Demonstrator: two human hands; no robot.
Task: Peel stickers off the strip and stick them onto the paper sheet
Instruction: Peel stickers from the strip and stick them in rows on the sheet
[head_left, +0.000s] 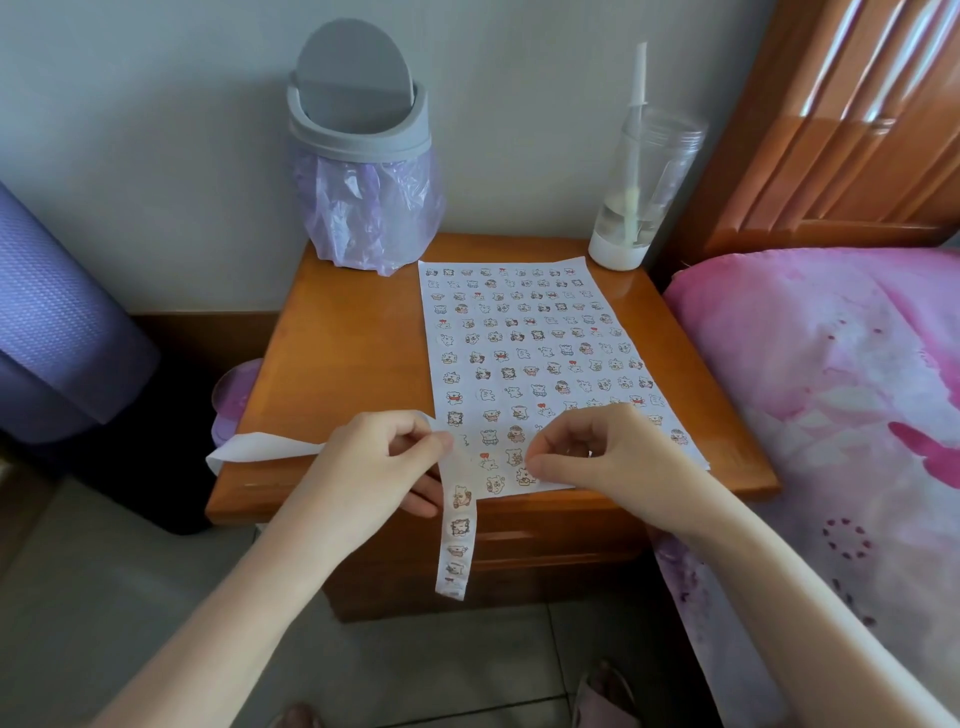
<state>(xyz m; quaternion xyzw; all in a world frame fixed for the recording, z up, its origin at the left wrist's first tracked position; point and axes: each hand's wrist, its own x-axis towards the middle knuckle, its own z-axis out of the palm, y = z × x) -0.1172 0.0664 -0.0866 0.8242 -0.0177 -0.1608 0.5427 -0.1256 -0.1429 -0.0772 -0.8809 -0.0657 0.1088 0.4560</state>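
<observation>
Head view: left hand (374, 457) pinches the narrow white sticker strip (457, 525), whose tail hangs clear over the orange wooden nightstand's (337, 364) front edge. The right hand (587, 447) is pinched shut on the white sticker-covered paper sheet (519, 338) near that edge, presumably placing one; I cannot tell.

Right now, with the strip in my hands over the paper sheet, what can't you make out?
- Head view: whether the right hand holds a sticker; its curled fingers hide the tips.
- Head view: the paper sheet's near left corner, covered by the left hand and the strip it grips.
- Head view: the drawings on the far stickers, too small.
- Head view: the pink object beside the table, mostly behind its edge.
</observation>
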